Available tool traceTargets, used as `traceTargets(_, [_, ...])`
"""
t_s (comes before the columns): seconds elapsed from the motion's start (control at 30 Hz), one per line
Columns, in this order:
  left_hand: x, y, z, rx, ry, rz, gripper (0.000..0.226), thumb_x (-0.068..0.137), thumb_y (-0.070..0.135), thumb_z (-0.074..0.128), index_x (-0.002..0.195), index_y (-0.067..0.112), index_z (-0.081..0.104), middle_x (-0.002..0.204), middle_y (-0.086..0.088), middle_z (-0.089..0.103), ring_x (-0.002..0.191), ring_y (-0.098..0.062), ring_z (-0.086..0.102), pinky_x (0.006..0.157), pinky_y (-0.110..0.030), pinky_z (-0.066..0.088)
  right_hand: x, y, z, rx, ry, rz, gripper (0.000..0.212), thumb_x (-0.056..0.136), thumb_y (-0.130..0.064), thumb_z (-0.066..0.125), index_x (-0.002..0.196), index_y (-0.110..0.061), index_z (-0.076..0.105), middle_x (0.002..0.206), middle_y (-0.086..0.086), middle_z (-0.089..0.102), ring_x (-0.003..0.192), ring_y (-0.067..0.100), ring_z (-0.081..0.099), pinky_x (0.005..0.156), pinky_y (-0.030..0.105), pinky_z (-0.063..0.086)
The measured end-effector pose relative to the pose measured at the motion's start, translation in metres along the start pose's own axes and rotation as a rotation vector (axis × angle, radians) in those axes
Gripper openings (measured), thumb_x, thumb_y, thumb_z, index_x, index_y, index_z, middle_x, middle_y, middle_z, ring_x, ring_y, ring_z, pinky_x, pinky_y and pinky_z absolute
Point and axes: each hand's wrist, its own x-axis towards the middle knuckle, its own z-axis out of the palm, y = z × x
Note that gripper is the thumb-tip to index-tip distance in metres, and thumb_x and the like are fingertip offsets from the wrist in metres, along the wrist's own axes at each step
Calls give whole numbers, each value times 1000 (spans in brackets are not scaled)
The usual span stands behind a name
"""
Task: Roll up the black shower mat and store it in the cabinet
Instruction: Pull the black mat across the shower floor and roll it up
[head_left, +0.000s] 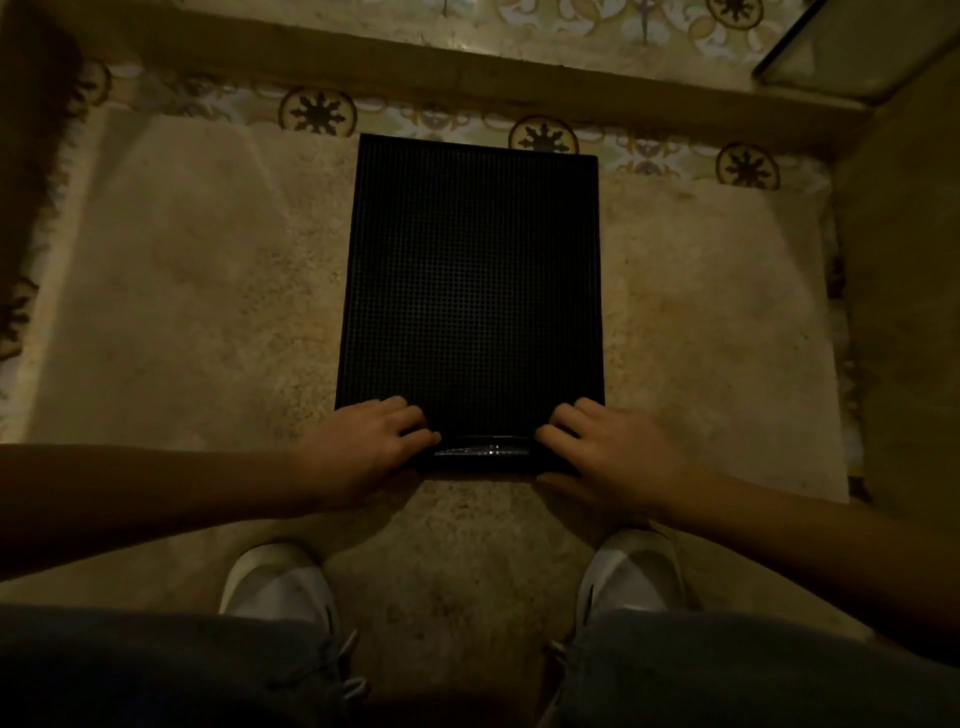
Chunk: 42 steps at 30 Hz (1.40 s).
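Note:
The black shower mat (472, 280) is a rectangle with a fine grid surface. It lies flat on a beige rug, long side pointing away from me. Its near edge is curled up into a short roll between my hands. My left hand (363, 447) grips the left end of that rolled edge, fingers over the top. My right hand (608, 447) grips the right end the same way, thumb underneath. No cabinet is in sight.
The beige rug (197, 291) covers most of the floor around the mat. Patterned floor tiles (318, 111) run along its far edge below a raised step. A glass panel edge (810, 57) stands at the far right. My white shoes (280, 582) are just behind the mat.

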Motion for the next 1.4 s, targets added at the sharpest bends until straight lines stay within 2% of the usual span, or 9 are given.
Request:
traceTargets(0.2, [-3, -1, 9, 31, -140, -116, 84, 81, 35, 69, 151, 16, 28, 132, -9, 45, 109, -24, 49, 83, -37, 52, -6, 3, 7, 56, 18, 92, 48, 103, -46, 42, 130, -11, 62, 112, 11, 63, 88, 27, 61, 55, 42, 55])
traceTargets(0.3, [-2, 4, 11, 76, -55, -137, 70, 77, 29, 68, 141, 8, 47, 115, -15, 56, 94, -29, 57, 73, -39, 54, -4, 6, 10, 87, 51, 73, 46, 104, -42, 41, 135, -14, 59, 110, 9, 64, 87, 26, 61, 54, 40, 55])
traceTargets(0.37, [0, 3, 14, 91, 64, -124, 50, 89, 28, 48, 133, 5, 56, 104, -15, 61, 84, -29, 60, 66, -37, 53, -1, 12, 11, 108, 70, 60, 44, 104, -41, 42, 139, -19, 57, 107, 8, 65, 84, 25, 61, 50, 39, 52])
traceTargets(0.47, [6, -5, 17, 37, 139, -129, 52, 101, 37, 28, 127, 5, 60, 99, -15, 60, 80, -29, 60, 63, -36, 52, 4, 19, 12, 141, 106, 85, 46, 104, -40, 36, 138, -20, 58, 103, 8, 64, 78, 25, 59, 44, 38, 48])
traceTargets(0.57, [13, -16, 21, 80, 134, -142, 56, 99, 48, 32, 127, 7, 58, 102, -16, 58, 83, -30, 59, 64, -38, 52, 7, 15, 17, 89, 152, 150, 40, 102, -33, 44, 136, -19, 59, 103, 11, 55, 79, 24, 52, 42, 33, 41])
traceTargets(0.73, [20, -33, 21, 164, 194, -47, 57, 95, 56, 39, 128, 11, 53, 99, -20, 60, 78, -31, 58, 64, -37, 51, 15, 14, 23, -9, 201, 203, 42, 91, -21, 68, 132, -15, 59, 102, 11, 52, 88, 28, 46, 66, 37, 39])
traceTargets(0.93, [23, -43, 18, 149, 253, 42, 48, 99, 46, 45, 126, 11, 64, 101, -11, 63, 81, -26, 57, 64, -35, 48, 22, 5, 13, -121, 203, 170, 38, 97, -21, 46, 132, -7, 52, 116, 13, 61, 93, 31, 56, 73, 44, 49])
traceTargets(1.1, [28, -47, 13, 72, 269, 23, 48, 98, 44, 47, 124, 9, 67, 95, -11, 64, 78, -25, 59, 62, -34, 49, 33, -2, 8, -118, 196, 104, 47, 95, -44, 55, 122, -6, 60, 113, 13, 64, 90, 28, 60, 69, 41, 50])
traceTargets(1.4, [40, -26, 14, 252, 232, -137, 63, 91, 59, 43, 120, 5, 56, 101, -14, 55, 86, -30, 51, 69, -41, 44, 42, 14, 9, -104, 236, 108, 40, 101, -37, 50, 122, -6, 63, 113, 12, 66, 91, 30, 61, 66, 41, 50])
